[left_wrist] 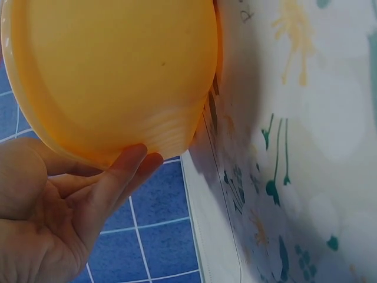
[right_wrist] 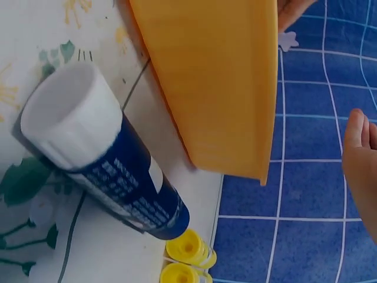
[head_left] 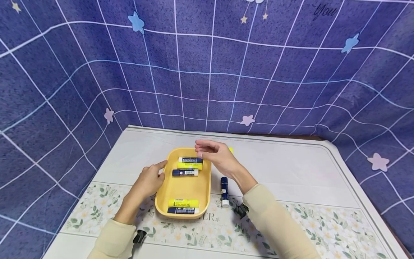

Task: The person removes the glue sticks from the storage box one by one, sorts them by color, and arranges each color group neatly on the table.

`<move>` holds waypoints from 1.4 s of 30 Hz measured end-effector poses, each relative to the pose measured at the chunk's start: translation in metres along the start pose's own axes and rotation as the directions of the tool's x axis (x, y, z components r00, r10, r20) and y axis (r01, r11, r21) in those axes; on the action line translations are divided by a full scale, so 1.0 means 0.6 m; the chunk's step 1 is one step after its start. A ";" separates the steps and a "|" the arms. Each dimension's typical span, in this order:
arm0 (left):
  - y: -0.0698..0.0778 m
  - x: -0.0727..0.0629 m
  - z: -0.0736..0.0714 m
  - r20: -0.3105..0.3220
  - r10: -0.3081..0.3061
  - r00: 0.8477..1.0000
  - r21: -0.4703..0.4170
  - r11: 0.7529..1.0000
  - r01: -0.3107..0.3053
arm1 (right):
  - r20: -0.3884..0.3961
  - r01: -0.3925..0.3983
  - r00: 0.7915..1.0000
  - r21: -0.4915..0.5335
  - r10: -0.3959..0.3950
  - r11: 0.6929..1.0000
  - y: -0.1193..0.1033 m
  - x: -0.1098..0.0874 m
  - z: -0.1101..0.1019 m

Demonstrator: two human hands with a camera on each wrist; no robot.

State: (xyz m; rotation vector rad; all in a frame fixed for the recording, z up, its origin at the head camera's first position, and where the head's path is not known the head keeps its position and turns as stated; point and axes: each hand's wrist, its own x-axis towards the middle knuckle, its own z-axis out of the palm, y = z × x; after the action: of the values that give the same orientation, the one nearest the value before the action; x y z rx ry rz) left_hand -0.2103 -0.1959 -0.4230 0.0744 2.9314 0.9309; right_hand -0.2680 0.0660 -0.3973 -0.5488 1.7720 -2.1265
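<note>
My left hand [head_left: 149, 181] grips the left rim of a yellow tray [head_left: 182, 189]; in the left wrist view its fingers [left_wrist: 126, 168] lie against the tray's outer wall. Above the tray's far right rim is my right hand [head_left: 220, 156], fingers lightly bent, nothing visible in them. Several glue sticks lie crosswise in the tray. Towards the far end are a dark blue one [head_left: 194, 160], a yellow one [head_left: 189, 166] and another dark blue one [head_left: 185, 173]. At the near end, a yellow glue stick [head_left: 183, 203] lies beside a dark blue one [head_left: 183, 210].
Right of the tray, a dark blue glue stick [head_left: 224, 191] with a white end lies on the table. Two yellow sticks [right_wrist: 189, 247] lie farther back, mostly hidden by my right hand in the head view. A blue grid-patterned curtain [head_left: 207, 72] surrounds the table's back and sides.
</note>
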 end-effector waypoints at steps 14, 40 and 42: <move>0.000 0.001 0.001 -0.006 0.002 1.000 0.012 1.000 -0.002 | 0.169 -0.098 0.979 -0.073 0.110 0.992 0.027 0.001 0.029; -0.003 0.003 0.000 -0.021 0.033 0.999 0.032 0.999 -0.032 | 0.493 -0.080 0.780 -0.532 0.385 0.843 0.058 -0.002 0.061; -0.003 0.003 0.000 -0.022 0.032 0.999 0.032 0.999 -0.032 | 0.488 -0.082 0.770 -0.564 0.411 0.822 0.059 0.000 0.065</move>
State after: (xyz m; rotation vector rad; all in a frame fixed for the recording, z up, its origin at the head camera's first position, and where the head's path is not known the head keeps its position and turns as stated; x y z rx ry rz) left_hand -0.2121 -0.1974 -0.4241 0.1135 2.9744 0.8955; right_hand -0.2491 0.0258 -0.4259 -0.9212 1.8674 -1.0833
